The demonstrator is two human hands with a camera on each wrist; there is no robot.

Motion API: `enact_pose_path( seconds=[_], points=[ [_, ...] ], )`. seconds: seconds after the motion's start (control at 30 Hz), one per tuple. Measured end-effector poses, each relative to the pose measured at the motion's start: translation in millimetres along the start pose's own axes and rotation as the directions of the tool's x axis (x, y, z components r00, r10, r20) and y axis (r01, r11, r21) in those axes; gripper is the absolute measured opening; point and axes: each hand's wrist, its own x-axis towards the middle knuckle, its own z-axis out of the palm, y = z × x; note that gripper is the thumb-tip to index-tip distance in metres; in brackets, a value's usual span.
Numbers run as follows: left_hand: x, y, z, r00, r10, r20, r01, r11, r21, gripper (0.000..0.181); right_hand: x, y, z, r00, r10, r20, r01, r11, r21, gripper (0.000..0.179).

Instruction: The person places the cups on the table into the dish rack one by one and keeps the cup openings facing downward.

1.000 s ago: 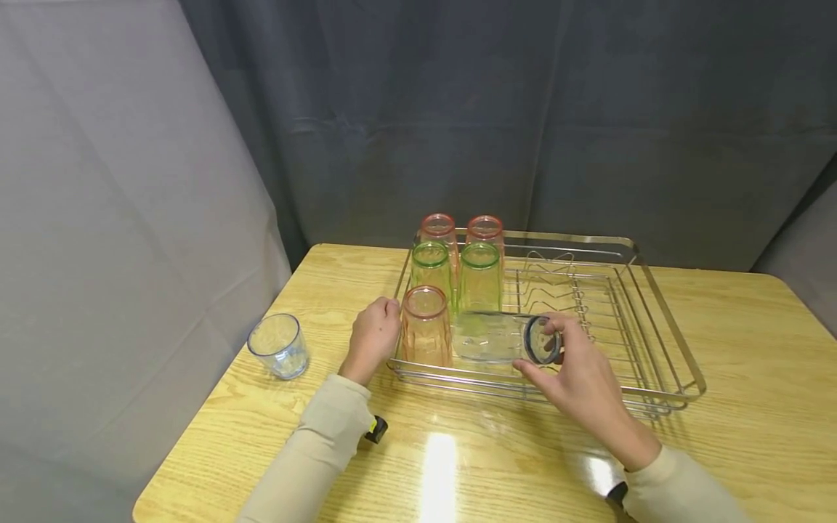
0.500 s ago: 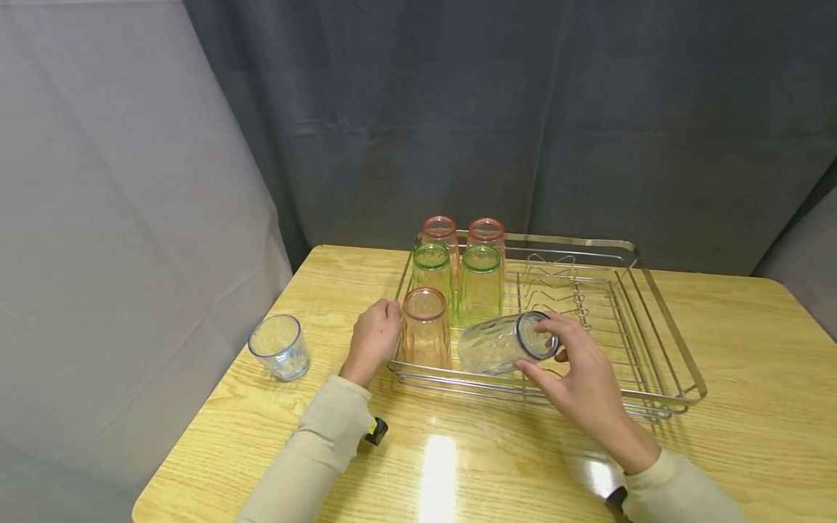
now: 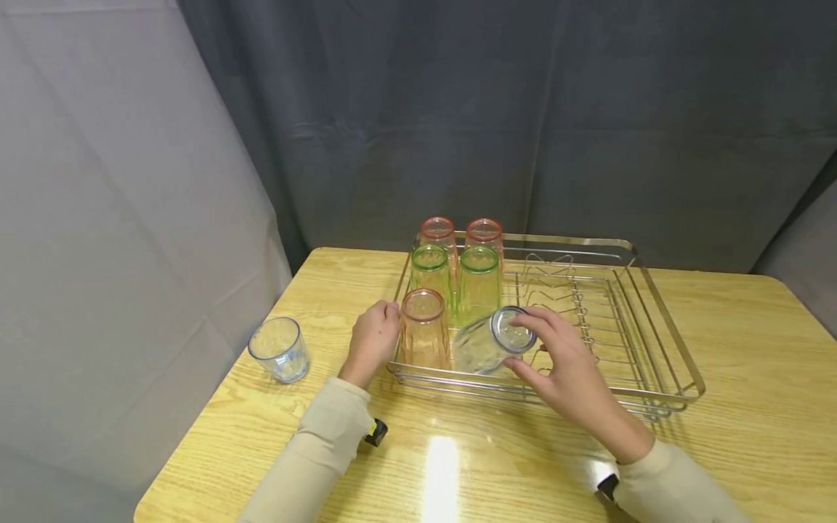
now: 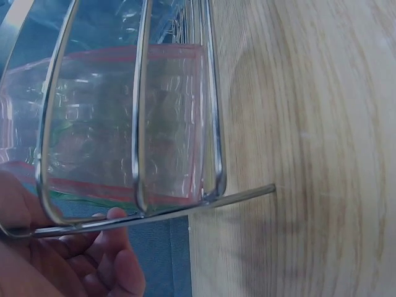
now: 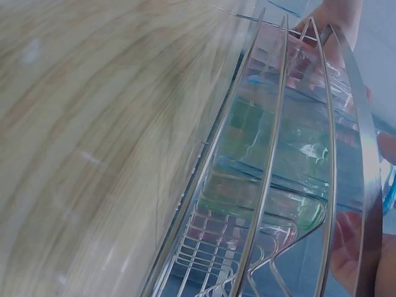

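Observation:
My right hand (image 3: 567,359) pinches a clear blue-tinted drinking glass (image 3: 474,347) near its base, thumb on the near side and fingers on the far side. The glass is tilted, mouth down and left, base up and right, inside the front of a metal dish rack (image 3: 673,338). To its left stands an upturned orange-pink glass (image 3: 425,334). My left hand (image 3: 374,338) grips the rack's left side at the front corner. In the left wrist view its curled fingers (image 4: 117,260) show at the wire. The right wrist view shows the tilted glass (image 5: 297,148) through the front wires.
Two green glasses (image 3: 479,290) and two red-pink glasses (image 3: 485,231) stand upturned in rows behind. A short blue-rimmed tumbler (image 3: 281,352) stands upright on the wooden table (image 3: 523,465), left of the rack. Wire dividers (image 3: 578,305) fill the rack's middle. Dark curtains (image 3: 418,109) hang behind.
The blue-tinted glass has turned from lying nearly level to tilted mouth-down, its base swinging left with my right hand. My left hand stays on the rack.

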Motion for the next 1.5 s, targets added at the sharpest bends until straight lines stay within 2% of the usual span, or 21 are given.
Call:
enact_pose_path(
  seconds=[0.33,0.6,0.83,1.07,1.33,1.5],
  points=[
    [0.7,-2.7,-0.9,1.000,-0.012,0.003,0.012,1.000,-0.004,0.043,12.8,-7,17,1.000,-0.013,0.018,0.012,0.999,0.029,0.047],
    [1.2,-0.8,-1.3,1.000,0.007,0.007,-0.007,1.000,-0.003,0.044,14.9,-7,19,0.998,-0.005,0.067,0.003,1.000,0.018,0.048],
    [0.9,0.5,-0.9,1.000,0.004,-0.005,-0.004,1.000,0.013,0.045,14.0,-6,17,0.991,0.020,0.135,-0.020,1.000,-0.007,0.059],
    [0.2,1.4,-0.2,1.000,0.000,-0.018,0.001,1.000,0.018,0.044,12.5,-6,15,0.974,0.074,0.213,-0.062,0.996,-0.064,0.076],
    [1.0,1.5,0.2,1.000,-0.006,-0.024,0.006,1.000,0.017,0.044,12.6,-7,13,0.965,0.123,0.232,-0.112,0.992,-0.061,0.089],
    [1.2,0.4,-0.6,1.000,-0.005,-0.021,0.005,1.000,0.012,0.045,12.7,-8,11,0.966,0.156,0.208,-0.156,0.988,-0.018,0.088]
  ],
)
